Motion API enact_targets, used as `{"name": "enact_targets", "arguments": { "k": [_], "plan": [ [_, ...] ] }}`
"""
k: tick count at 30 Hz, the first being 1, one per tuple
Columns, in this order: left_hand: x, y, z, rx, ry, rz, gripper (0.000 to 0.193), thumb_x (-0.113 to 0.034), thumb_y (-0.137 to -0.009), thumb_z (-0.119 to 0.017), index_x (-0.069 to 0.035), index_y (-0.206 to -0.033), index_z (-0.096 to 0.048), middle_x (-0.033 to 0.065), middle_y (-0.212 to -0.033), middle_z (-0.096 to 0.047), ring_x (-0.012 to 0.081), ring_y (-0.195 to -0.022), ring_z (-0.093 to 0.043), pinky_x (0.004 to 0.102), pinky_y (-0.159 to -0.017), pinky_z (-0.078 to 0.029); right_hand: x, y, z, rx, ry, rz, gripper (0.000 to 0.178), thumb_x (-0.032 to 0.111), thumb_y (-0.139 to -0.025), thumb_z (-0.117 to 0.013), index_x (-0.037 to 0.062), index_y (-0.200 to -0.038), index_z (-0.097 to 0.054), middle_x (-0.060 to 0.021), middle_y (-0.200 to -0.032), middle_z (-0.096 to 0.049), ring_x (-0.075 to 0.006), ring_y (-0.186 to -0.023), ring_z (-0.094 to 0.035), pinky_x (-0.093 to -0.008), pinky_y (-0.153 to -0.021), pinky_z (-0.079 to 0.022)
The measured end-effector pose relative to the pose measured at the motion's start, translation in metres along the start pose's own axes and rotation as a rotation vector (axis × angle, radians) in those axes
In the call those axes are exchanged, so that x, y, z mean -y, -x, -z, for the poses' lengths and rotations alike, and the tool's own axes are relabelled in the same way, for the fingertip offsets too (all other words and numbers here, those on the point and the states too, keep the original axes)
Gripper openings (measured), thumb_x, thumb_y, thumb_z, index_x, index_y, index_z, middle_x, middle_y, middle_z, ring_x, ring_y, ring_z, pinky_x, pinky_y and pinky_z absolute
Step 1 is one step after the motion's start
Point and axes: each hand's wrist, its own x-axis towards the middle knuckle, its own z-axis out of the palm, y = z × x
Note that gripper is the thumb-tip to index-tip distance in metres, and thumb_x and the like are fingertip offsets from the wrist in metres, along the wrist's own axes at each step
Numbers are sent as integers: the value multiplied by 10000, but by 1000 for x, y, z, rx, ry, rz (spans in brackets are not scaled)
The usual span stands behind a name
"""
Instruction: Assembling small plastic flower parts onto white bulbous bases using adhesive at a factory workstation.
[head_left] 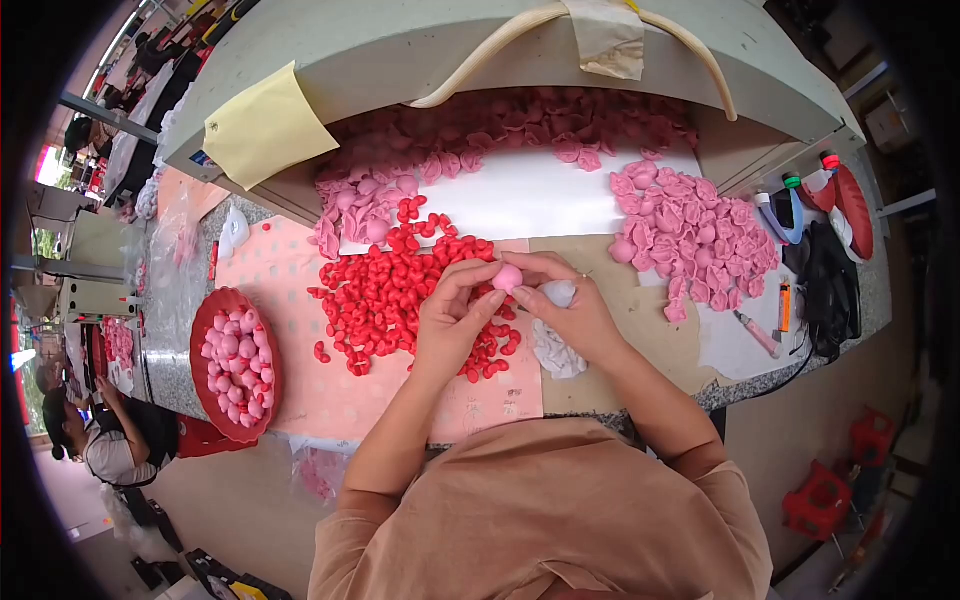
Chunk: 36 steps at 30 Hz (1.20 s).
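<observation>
Between the fingertips of both hands is a small pink ball-shaped piece (508,278). My left hand (452,312) pinches it from the left with thumb and forefinger. On the other side, the thumb and fingers of my right hand (578,312) press on it. A translucent whitish object (558,292), perhaps a small squeeze bottle, is tucked in the right palm; its full shape is hidden. Red glossy curved pieces (385,300) lie heaped beside and partly under my left hand. A crumpled white cloth (560,352) lies below my right hand.
A red basket (198,365) of pink-and-red pieces stands at left. Pink ruffled pieces (700,235) pile at right and inside the grey hood (500,50). A pink-and-white pen-like tool (757,333), an orange cutter (784,306) and a black bag (832,290) lie right. Another person (120,450) works far left.
</observation>
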Motion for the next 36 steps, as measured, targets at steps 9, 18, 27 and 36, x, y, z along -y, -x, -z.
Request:
{"name": "enact_targets", "arguments": {
  "k": [9,18,27,36],
  "plan": [
    [-6,1,-9,-32,-46,31,285,61,-860,-548,14,-1142,-537,72,-1188,-412,156,-1039,-538,253,-757,-563,2,0,3,0,109,22,376,71,-875,-577,60,-1249,-541,-46,-1179,-527,-127,-1039,-527,-265,-900,-429],
    [0,1,-2,-1,17,26,313,64,-861,-550,7,-1168,-535,92,-1201,-463,179,-1135,-479,296,-962,-412,2,0,4,-6,-89,-49,362,89,-865,-593,91,-1227,-574,-48,-1148,-538,-114,-995,-529,-247,-860,-443],
    [1,0,0,18,12,-3,310,61,-865,-547,7,-1170,-541,99,-1212,-462,182,-1137,-479,296,-956,-420,1,1,4,-13,-104,-69,374,70,-850,-611,94,-1222,-577,-50,-1151,-537,-117,-1010,-533,-252,-865,-461],
    [0,1,0,23,-55,-37,297,47,-863,-559,10,-1157,-566,97,-1204,-448,173,-1087,-504,281,-851,-507,1,2,4,-3,-92,-78,379,27,-846,-604,44,-1222,-558,-53,-1167,-532,-132,-1039,-535,-269,-897,-447]
  ]
}}
